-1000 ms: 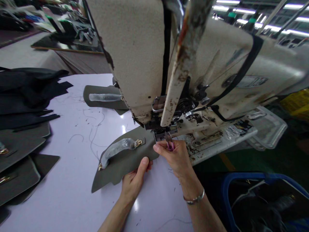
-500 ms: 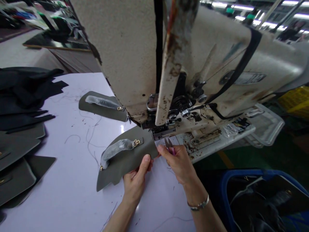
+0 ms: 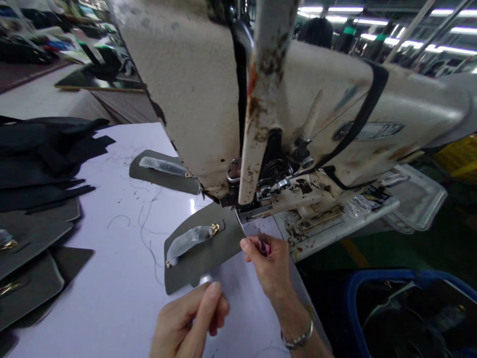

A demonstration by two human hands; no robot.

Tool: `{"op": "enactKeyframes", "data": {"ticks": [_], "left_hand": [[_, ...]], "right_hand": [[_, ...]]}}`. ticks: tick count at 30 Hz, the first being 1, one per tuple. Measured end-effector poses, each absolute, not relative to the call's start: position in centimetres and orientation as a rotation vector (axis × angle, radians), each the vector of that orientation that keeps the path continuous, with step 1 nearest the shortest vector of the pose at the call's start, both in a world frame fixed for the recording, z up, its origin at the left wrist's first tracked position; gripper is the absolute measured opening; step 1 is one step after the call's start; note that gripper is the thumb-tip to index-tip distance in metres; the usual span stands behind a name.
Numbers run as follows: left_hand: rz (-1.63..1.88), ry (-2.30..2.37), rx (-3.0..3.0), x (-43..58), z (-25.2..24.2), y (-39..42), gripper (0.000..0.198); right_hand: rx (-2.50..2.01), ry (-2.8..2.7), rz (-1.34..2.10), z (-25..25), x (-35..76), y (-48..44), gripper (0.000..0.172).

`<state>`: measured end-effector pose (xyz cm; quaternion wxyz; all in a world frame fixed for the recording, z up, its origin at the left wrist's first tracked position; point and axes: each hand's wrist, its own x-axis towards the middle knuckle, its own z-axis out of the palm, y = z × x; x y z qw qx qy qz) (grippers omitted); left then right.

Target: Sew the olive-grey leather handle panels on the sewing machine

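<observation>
A grey-green panel [image 3: 223, 246] with a plastic-wrapped handle [image 3: 190, 242] lies on the white table, its far right end under the head of the sewing machine [image 3: 194, 99]. My right hand [image 3: 270, 261] is closed around small pink-handled scissors [image 3: 264, 244], thumb and forefinger pinched near the panel's right edge. Below the panel's near edge, my left hand [image 3: 194, 318] is held with thumb and forefinger together. Something pale and blurred shows at its fingertips, too smeared to name.
Another panel with a wrapped handle [image 3: 160, 174] lies behind. Black pieces [image 3: 44, 159] and stacked grey-green panels [image 3: 33, 278] cover the table's left. At the lower right stands a blue bin [image 3: 352, 303]; a clear tray [image 3: 425, 204] sits beyond the machine bed.
My left hand has let go of the panel and moved down and left, towards me. My right hand has lowered slightly, still with the scissors. The view has shifted a little.
</observation>
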<state>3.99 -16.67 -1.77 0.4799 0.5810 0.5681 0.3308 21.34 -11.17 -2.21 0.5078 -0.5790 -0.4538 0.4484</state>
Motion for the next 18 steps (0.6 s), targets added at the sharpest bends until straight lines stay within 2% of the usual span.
{"op": "enactKeyframes", "data": {"ticks": [2, 3, 6, 9, 11, 16, 18], "left_hand": [[0.955, 1.736, 1.718, 1.7, -2.3, -17.0, 0.030], [0.952, 1.817, 1.857, 1.0, -2.7, -16.5, 0.029], [0.790, 1.827, 2.036, 0.6, -3.4, -13.4, 0.053], [0.760, 1.741, 2.140, 2.2, -2.3, -9.2, 0.062], [0.725, 1.707, 2.274, 3.1, -0.9, -6.9, 0.062], [0.477, 1.627, 2.626, 3.2, 2.2, -4.5, 0.039], [0.418, 1.540, 2.736, 3.1, 2.9, -4.3, 0.039]], "right_hand": [[-1.341, -1.022, 1.145, -2.7, 21.3, -11.0, 0.032], [-1.317, -0.986, 1.174, -2.8, 21.2, -11.0, 0.032], [-1.255, -0.864, 1.261, -2.9, 20.8, -10.9, 0.035], [-1.197, -0.721, 1.361, -2.8, 20.4, -10.8, 0.034], [-1.168, -0.633, 1.427, -2.9, 20.3, -10.7, 0.033], [-1.139, -0.558, 1.511, -3.4, 20.3, -10.5, 0.034], [-1.121, -0.589, 1.493, -3.7, 20.3, -10.5, 0.034]]}}
